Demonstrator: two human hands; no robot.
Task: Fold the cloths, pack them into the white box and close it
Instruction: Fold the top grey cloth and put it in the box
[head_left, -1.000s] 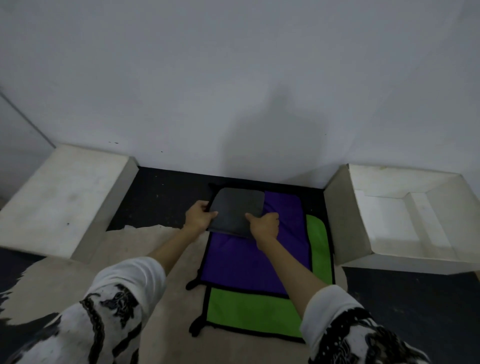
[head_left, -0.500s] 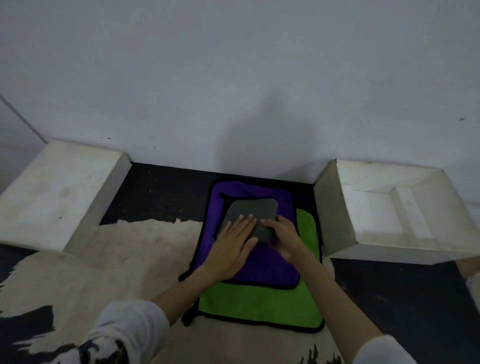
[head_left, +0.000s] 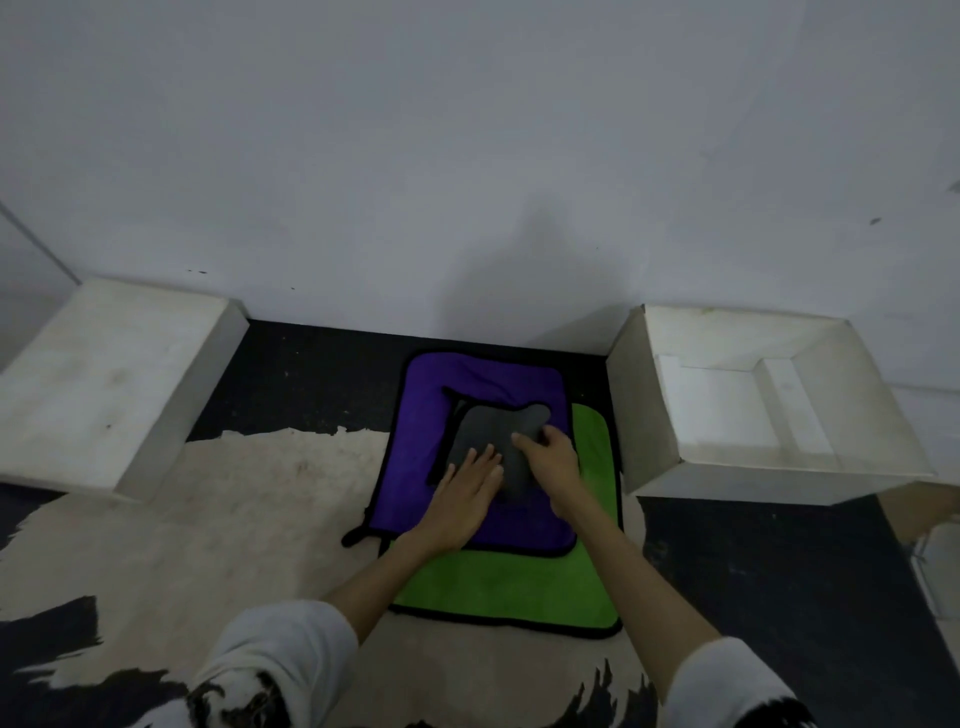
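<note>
A folded grey cloth (head_left: 488, 431) lies on a purple cloth (head_left: 431, 410), which is spread over a green cloth (head_left: 514, 592) on the floor. My left hand (head_left: 467, 493) lies flat, fingers straight, pressing the grey cloth's near left part. My right hand (head_left: 550, 457) pinches the grey cloth's right edge with curled fingers. The open white box (head_left: 644, 415) stands to the right of the cloths with nothing in it.
A white box lid (head_left: 109, 384) lies at the left against the wall (head_left: 467, 182). A cream and black hide rug (head_left: 234, 519) covers the dark floor under the cloths' left side.
The grey cloth is more crumpled and partly folded; its left black edge now shows. My right hand has moved up to its right edge, while my left hand stays pressed flat.
</note>
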